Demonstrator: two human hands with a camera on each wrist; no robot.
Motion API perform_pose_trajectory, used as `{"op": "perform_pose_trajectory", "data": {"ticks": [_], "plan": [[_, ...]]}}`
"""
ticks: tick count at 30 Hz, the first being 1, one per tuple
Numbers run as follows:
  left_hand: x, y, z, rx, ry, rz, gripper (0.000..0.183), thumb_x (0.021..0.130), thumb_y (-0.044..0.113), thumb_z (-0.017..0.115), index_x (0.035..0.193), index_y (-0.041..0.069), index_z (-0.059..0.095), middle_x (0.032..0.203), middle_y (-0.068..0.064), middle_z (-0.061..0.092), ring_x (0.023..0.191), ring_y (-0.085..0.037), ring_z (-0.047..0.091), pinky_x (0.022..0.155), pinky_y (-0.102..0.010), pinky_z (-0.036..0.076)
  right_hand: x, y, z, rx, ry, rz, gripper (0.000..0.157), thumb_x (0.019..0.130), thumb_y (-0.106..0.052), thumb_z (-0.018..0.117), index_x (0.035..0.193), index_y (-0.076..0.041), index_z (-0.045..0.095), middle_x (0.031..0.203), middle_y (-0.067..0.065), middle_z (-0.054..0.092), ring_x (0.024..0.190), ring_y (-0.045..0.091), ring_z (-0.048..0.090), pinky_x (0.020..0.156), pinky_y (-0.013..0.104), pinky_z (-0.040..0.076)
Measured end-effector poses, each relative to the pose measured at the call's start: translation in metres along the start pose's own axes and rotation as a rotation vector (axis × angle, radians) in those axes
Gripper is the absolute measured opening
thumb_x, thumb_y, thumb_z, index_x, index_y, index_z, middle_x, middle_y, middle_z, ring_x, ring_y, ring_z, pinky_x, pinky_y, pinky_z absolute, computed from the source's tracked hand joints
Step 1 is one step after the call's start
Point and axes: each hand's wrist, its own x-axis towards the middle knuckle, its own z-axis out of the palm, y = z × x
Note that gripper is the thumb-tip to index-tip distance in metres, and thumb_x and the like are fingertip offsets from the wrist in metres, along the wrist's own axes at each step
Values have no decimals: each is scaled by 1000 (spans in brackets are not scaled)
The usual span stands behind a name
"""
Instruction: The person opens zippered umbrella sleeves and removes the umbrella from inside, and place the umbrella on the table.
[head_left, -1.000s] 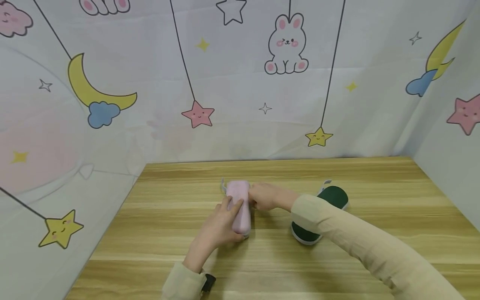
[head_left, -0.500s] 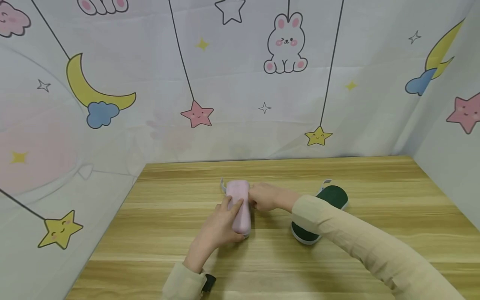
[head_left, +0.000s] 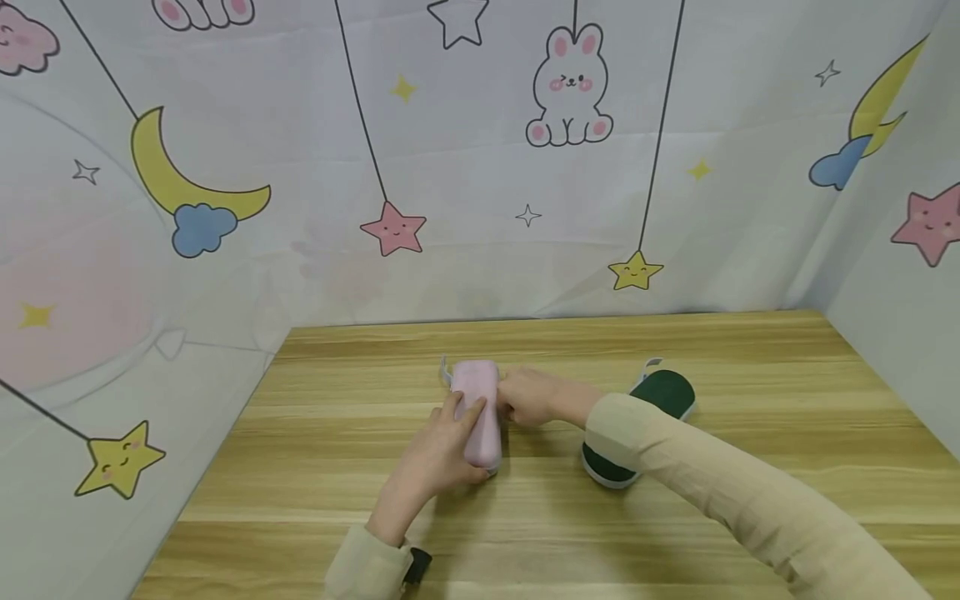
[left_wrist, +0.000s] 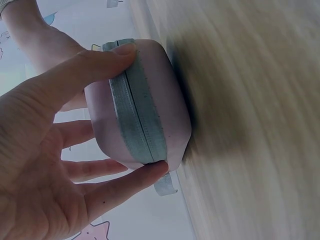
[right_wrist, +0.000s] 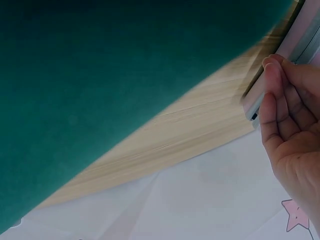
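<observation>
A pink zip case (head_left: 477, 417) with a grey zipper band and a small loop strap lies lengthwise on the wooden table. My left hand (head_left: 438, 450) grips its near end, fingers over the top and thumb low at the end. In the left wrist view, the thumb and a fingertip of the left hand (left_wrist: 65, 125) press on the zipper band (left_wrist: 137, 110). My right hand (head_left: 531, 396) is at the far right side of the case, fingers curled. The right wrist view shows that hand's (right_wrist: 292, 100) thumb and index finger pinching together at the zipper; the pull itself is hidden by them.
A dark green zip case (head_left: 666, 393) with a pale rim and strap lies at the right, partly under my right sleeve (head_left: 697, 467). The table (head_left: 337, 500) ends at a printed curtain (head_left: 465, 275) behind; curtain also hangs at both sides.
Both hands and the pink case hold nearly the same positions throughout. The right wrist and sleeve have shifted very slightly toward me.
</observation>
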Motion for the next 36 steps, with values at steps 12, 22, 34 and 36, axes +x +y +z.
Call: {"op": "perform_pose_trajectory", "data": {"ticks": [12, 22, 34, 36], "plan": [[1, 0, 1, -3, -5, -10, 93, 66, 31, 87, 144, 8, 43, 144, -26, 37, 115, -41, 51, 81, -49, 52, -3, -2, 0, -10, 10, -7, 17, 81, 2, 63, 68, -8, 69, 63, -1, 63, 55, 6, 43, 52, 19, 39], [1, 1, 2, 4, -7, -18, 93, 66, 32, 87, 144, 8, 43, 144, -25, 37, 115, -41, 51, 80, -50, 52, -4, -1, 2, -13, 29, -34, 18, 80, 2, 63, 66, -8, 68, 61, -2, 62, 53, 5, 42, 50, 17, 37], [-1, 3, 2, 19, 9, -15, 93, 67, 33, 86, 145, 9, 42, 145, -25, 38, 114, -41, 52, 80, -50, 52, -6, -2, 3, -11, 30, -40, 18, 81, 0, 63, 65, -9, 67, 61, -2, 61, 53, 4, 42, 51, 16, 37], [-1, 3, 2, 21, 10, -12, 93, 67, 33, 86, 145, 8, 42, 145, -24, 38, 113, -40, 53, 79, -49, 52, -7, -3, 2, -16, 28, -41, 17, 81, -1, 64, 67, -9, 68, 62, -1, 62, 54, 4, 43, 51, 17, 38]]}}
